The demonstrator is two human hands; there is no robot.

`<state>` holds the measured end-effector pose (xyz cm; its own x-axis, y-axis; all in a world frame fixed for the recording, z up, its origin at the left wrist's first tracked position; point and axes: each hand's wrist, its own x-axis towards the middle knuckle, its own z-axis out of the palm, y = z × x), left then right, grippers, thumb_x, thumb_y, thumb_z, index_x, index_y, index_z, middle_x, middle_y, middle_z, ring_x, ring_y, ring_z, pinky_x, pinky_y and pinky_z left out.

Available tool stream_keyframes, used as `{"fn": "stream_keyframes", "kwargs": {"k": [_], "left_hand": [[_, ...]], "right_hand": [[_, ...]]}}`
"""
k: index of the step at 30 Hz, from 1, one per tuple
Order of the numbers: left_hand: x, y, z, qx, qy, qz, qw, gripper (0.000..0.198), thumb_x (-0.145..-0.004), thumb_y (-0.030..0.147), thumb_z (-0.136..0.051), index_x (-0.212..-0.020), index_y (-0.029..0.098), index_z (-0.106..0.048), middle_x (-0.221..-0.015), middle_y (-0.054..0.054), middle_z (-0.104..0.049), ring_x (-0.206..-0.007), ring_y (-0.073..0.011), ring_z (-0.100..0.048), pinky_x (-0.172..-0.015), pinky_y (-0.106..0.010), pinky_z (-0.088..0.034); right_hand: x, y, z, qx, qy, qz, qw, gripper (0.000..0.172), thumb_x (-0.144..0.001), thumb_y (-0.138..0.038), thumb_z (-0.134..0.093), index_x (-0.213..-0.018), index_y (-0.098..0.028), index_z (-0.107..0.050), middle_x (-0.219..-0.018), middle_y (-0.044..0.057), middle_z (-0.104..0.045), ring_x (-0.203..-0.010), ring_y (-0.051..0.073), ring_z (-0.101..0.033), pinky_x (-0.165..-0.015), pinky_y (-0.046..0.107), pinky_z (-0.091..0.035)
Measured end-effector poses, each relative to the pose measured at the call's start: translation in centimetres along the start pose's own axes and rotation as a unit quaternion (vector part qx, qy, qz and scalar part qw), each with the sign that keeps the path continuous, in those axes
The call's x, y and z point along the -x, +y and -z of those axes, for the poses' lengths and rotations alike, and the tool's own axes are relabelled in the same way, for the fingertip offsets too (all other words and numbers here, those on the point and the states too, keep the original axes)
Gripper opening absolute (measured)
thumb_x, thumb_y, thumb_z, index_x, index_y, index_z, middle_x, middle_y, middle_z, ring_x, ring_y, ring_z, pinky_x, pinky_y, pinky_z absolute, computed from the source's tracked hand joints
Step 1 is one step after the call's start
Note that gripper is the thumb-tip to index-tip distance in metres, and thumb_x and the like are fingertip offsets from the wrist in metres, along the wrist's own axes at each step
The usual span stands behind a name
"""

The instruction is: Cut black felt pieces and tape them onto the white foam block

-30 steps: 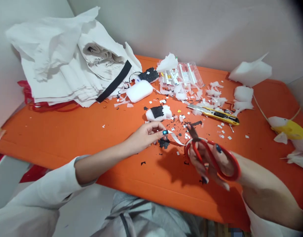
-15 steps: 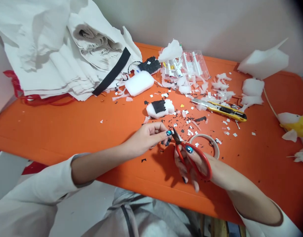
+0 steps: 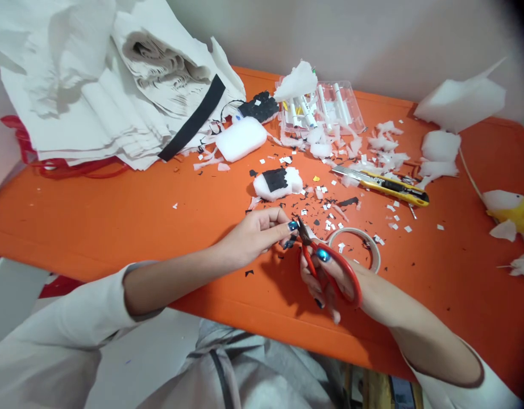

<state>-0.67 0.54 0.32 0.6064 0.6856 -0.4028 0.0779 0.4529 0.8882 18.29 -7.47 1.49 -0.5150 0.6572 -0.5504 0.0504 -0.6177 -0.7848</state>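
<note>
My right hand [image 3: 330, 281] grips red-handled scissors [image 3: 325, 258], blades pointing up-left toward my left fingertips. My left hand [image 3: 257, 233] is pinched on a small dark scrap [image 3: 288, 243] that meets the scissor tips. Just right of the scissors a roll of clear tape [image 3: 356, 245] lies flat on the orange table [image 3: 117, 221]. Beyond my hands sits a white foam lump with a black patch [image 3: 277, 183], amid black and white snippets.
A stack of white paper bags with a black strap [image 3: 117, 85] fills the back left. A white foam block [image 3: 240, 138], a clear marker case [image 3: 319, 108], a yellow utility knife [image 3: 383, 186], foam scraps [image 3: 441, 153] and a yellow-white figure [image 3: 511, 213] lie further back and right.
My right hand has brought the scissors left and up to my left fingertips. The white strip between the hands is gone, and the tape roll has come into sight on the table.
</note>
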Motion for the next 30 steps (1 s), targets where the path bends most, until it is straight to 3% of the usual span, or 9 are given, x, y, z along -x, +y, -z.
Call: {"fn": "stream_keyframes", "kwargs": {"k": [5, 19, 30], "left_hand": [[0.01, 0.11, -0.13, 0.009, 0.006, 0.003, 1.0, 0.021, -0.078, 0.026, -0.064, -0.068, 0.016, -0.049, -0.054, 0.008, -0.045, -0.04, -0.0018, -0.035, -0.041, -0.016, -0.028], [0.1, -0.13, -0.2, 0.014, 0.01, 0.014, 1.0, 0.022, -0.079, 0.029, -0.063, -0.07, 0.016, -0.049, -0.055, 0.008, -0.044, -0.042, -0.0025, -0.039, -0.042, -0.018, -0.021], [-0.02, -0.1, -0.28, 0.062, 0.0, 0.035, 0.997, 0.02, -0.078, 0.027, -0.062, -0.07, 0.016, -0.047, -0.054, 0.008, -0.044, -0.04, -0.0014, -0.036, -0.041, -0.019, -0.014]], "right_hand": [[0.0, -0.01, -0.02, 0.021, 0.004, -0.007, 1.0, 0.035, -0.093, -0.059, -0.042, -0.1, -0.026, -0.044, -0.072, -0.004, -0.045, -0.054, 0.009, -0.051, -0.048, 0.022, -0.051], [0.06, 0.68, -0.3, -0.014, 0.0, 0.012, 1.0, 0.035, -0.096, -0.058, -0.036, -0.103, -0.025, -0.046, -0.075, -0.002, -0.042, -0.061, 0.012, -0.047, -0.044, 0.019, -0.047], [0.13, 0.56, -0.77, -0.051, 0.003, 0.012, 0.999, 0.032, -0.095, -0.056, -0.04, -0.098, -0.025, -0.045, -0.071, -0.003, -0.038, -0.055, 0.009, -0.043, -0.04, 0.016, -0.044]]}}
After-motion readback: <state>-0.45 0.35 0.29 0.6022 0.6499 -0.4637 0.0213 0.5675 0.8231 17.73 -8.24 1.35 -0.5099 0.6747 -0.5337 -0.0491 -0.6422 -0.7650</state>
